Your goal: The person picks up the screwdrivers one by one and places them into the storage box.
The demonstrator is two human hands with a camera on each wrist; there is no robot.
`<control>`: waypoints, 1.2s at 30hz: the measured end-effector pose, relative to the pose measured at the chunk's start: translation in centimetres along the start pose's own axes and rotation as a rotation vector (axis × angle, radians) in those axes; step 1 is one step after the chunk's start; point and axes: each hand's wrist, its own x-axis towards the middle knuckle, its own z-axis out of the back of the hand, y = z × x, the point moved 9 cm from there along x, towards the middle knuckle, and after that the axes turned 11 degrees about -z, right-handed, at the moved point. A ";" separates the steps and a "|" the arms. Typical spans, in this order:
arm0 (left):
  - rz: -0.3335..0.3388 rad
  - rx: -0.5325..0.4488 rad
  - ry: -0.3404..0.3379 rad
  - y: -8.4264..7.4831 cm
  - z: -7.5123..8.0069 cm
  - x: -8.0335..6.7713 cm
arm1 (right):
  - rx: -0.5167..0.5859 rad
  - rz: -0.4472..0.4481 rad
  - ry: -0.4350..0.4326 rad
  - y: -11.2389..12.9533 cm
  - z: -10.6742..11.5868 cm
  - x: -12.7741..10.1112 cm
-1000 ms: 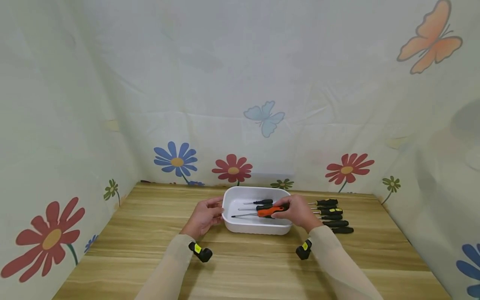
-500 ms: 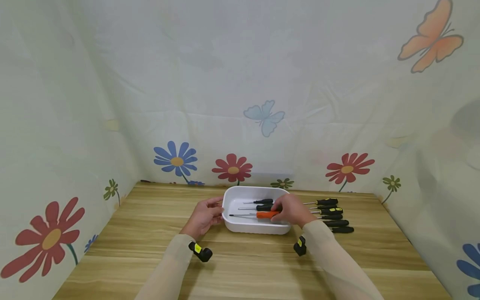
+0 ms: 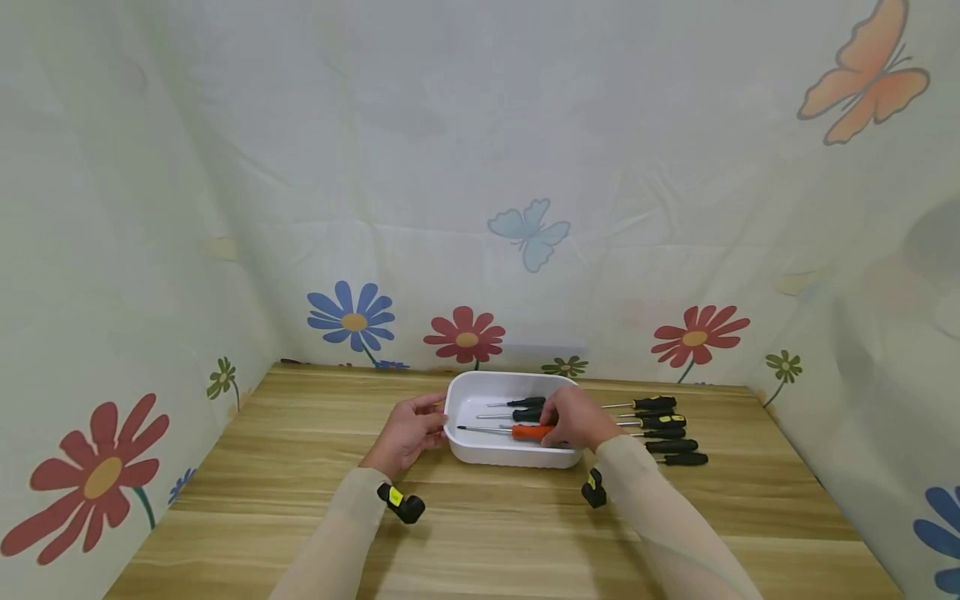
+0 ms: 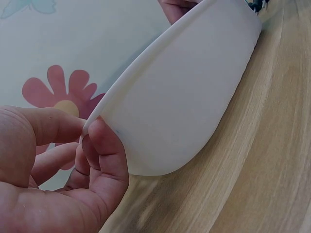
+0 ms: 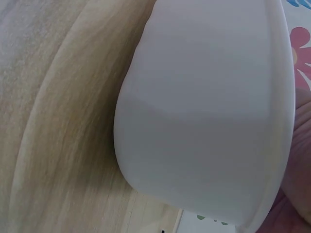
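A white plastic box (image 3: pixel 487 455) stands on the table, its long side toward me. My left hand (image 3: pixel 407 432) pinches its left rim between thumb and fingers; the left wrist view shows this grip on the box edge (image 4: pixel 170 92) up close. Inside the box, my right hand (image 3: pixel 581 419) holds the handle of an orange screwdriver (image 3: pixel 528 432), whose shaft points left. The handle's right end is hidden under the fingers. Behind it in the box lie black-handled screwdrivers (image 3: pixel 528 414), also pointing left. In the right wrist view the box wall (image 5: pixel 204 107) covers most of that hand.
To the right of the box, several screwdrivers (image 3: pixel 671 447) with black or black-and-yellow handles lie in a row on the wooden table (image 3: pixel 495 533). A pale curtain (image 3: pixel 405 167) with printed flowers and butterflies surrounds the table's back and sides.
My right hand has moved slightly left and lowered the orange screwdriver's handle toward the box floor, the shaft now lying nearly level. My left hand and the box have stayed in place.
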 end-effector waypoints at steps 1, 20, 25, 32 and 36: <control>0.001 -0.003 0.001 0.0 0.0 0.0 | 0.001 -0.004 0.000 0.0 0.0 0.1; -0.005 -0.003 0.002 -0.1 -0.1 -0.1 | 0.022 -0.115 0.049 -0.4 -0.5 0.0; 0.004 -0.008 -0.003 -0.1 -0.1 -0.1 | 0.025 -0.115 0.044 -0.4 -0.4 0.1; 0.007 -0.005 -0.011 -0.2 0.0 -0.1 | 0.014 -0.099 0.036 -0.3 -0.4 0.0; 0.005 -0.007 -0.009 -0.1 0.0 -0.1 | 0.013 -0.086 0.029 -0.2 -0.3 -0.1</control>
